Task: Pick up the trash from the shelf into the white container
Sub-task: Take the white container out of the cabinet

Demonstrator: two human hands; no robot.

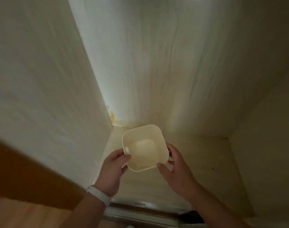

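Note:
A square white container with rounded corners sits low over the shelf floor, inside a pale cabinet compartment. Its inside looks bare. My left hand grips its left rim, thumb over the edge beside a small white tab. My right hand holds its right side, thumb against the near corner. Yellowish crumbs or stains lie in the back left corner of the shelf. A tiny dark speck lies on the shelf floor to the right.
Pale walls enclose the compartment: left side panel, back panel, right side panel. A brown wooden surface lies at lower left. A metal rail runs along the front edge. A white band is on my left wrist.

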